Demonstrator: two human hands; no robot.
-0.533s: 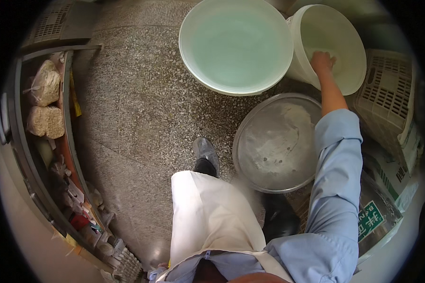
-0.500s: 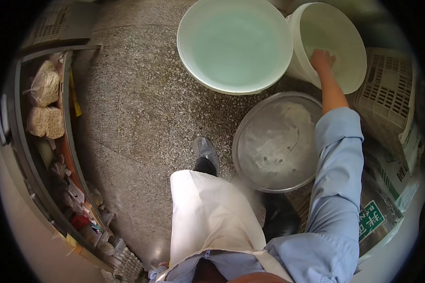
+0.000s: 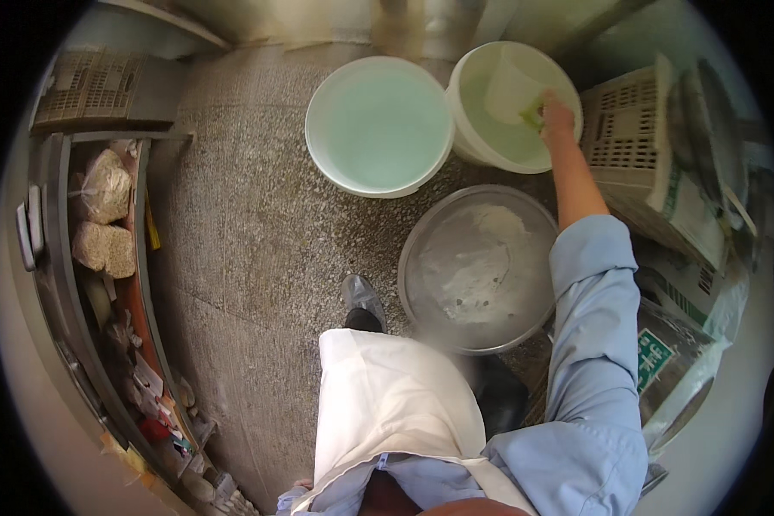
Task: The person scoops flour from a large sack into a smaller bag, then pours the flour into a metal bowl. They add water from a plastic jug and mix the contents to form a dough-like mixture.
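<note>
My right hand [image 3: 557, 119] is closed around the green handle of a pale, translucent plastic jug [image 3: 506, 86]. The jug is tilted inside the white bucket [image 3: 568, 82] at the upper right, which holds pale greenish water. Beside it, to the left, stands a second white bucket [image 3: 378, 129], nearly full of clear, blue-green water. Nearer to me, left of my right forearm, is a round metal basin [image 3: 439, 267] with white powder or residue on its surface. Of my left arm only a bit of sleeve and perhaps hand [image 3: 303, 484] shows at the lower edge; its fingers are hidden.
Along the left runs a shelf unit [image 3: 58, 258] with bagged goods [image 3: 105, 249] and loose items. Plastic crates [image 3: 623, 129] stand at the right, and a box with a green label [image 3: 654, 357] sits nearer. The floor [image 3: 258, 215] is speckled stone.
My right hand has come up in the bucket, and the jug with the green handle now shows in its grip. The view has tilted, so the buckets appear lower and smaller.
</note>
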